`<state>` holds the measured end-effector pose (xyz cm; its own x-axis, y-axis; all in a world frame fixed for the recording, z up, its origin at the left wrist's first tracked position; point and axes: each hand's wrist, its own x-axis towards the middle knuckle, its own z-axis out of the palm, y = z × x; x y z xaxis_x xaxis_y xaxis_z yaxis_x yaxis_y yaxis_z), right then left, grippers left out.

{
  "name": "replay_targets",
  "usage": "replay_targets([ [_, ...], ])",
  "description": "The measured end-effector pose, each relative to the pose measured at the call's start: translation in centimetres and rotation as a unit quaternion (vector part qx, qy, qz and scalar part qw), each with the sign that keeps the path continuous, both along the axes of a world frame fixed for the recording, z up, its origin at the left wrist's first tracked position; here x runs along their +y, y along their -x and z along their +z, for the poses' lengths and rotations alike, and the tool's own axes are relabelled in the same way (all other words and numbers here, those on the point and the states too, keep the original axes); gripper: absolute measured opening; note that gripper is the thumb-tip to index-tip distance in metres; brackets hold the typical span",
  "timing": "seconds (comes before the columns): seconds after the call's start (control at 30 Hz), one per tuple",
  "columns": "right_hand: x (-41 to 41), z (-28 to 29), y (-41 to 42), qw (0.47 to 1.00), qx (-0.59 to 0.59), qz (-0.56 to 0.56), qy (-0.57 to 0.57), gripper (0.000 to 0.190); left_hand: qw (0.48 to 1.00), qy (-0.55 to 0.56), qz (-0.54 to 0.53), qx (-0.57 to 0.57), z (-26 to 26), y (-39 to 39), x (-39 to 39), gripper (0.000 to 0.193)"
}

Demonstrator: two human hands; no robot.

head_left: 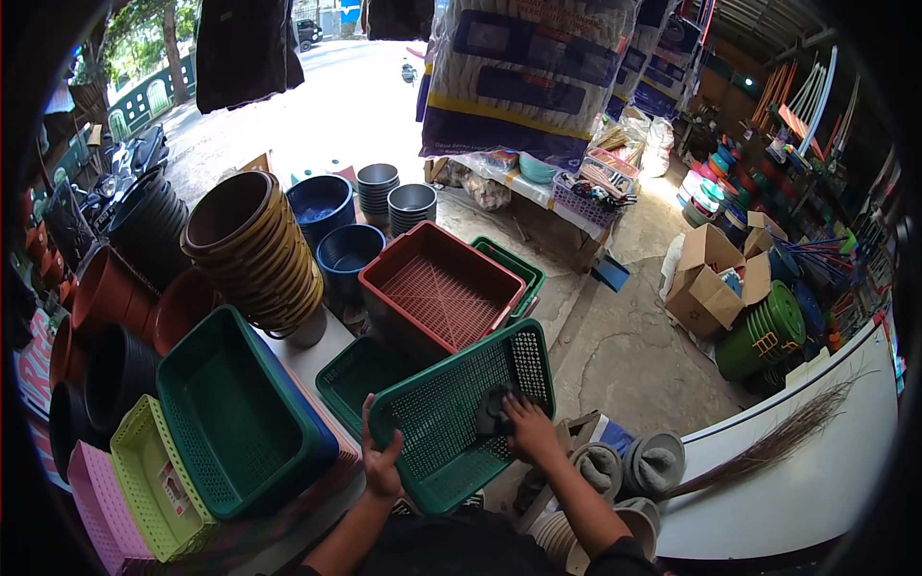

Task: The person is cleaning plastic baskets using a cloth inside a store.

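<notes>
A green perforated plastic basket [454, 417] is tilted in front of me, its open side facing up towards me. My left hand [382, 453] grips its near left rim, thumb inside and fingers along the outer edge. Inside the basket, my right hand [529, 428] presses a dark, crumpled cloth [497, 410] against the inner wall near the right end. Behind it lies another green basket [360, 374], partly covered. A stack topped by a red-brown plastic basket [443, 288] stands just beyond, with a green tray [515, 270] beside it.
On the left are stacked green [230, 417], yellow-green [155, 475] and pink baskets [101, 497], plus a tall stack of brown tubs [252, 245]. Stone mortars [652, 464] and a twig broom [771, 443] lie at right. Packaged goods [518, 79] hang overhead; a cardboard box [713, 281] sits farther off.
</notes>
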<state>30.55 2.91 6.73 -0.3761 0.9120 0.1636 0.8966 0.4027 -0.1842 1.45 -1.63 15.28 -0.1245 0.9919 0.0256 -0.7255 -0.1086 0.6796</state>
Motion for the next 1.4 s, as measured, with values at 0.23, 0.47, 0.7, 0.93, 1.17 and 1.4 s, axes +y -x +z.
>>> replay_targets([
  [0.23,-5.8,4.7,7.7,0.97,0.135,0.017,0.204,0.066,0.996,0.005,0.039,0.074,-0.4,-1.1,-0.7,0.076],
  [0.47,-9.5,5.0,9.7,0.716,0.509,-0.022,0.478,0.036,0.994,0.001,-0.013,0.112,-0.5,-0.2,-0.3,0.076],
  [0.7,-10.7,12.8,-0.4,0.46,0.832,-0.185,0.248,0.043,0.999,-0.003,-0.008,0.036,-0.8,1.5,0.6,0.074],
  [0.93,-8.6,11.7,2.5,0.884,0.465,-0.045,-0.025,0.053,0.944,-0.119,0.023,0.307,-0.2,0.7,-0.3,0.072],
  [1.17,-9.2,3.3,11.7,0.983,0.128,0.092,0.096,0.083,0.875,-0.236,0.088,0.414,0.1,-1.0,0.7,0.07],
  [1.4,-13.3,-2.0,5.5,0.796,0.503,-0.163,0.295,0.067,0.914,-0.146,0.142,0.351,0.5,0.7,3.5,0.071],
])
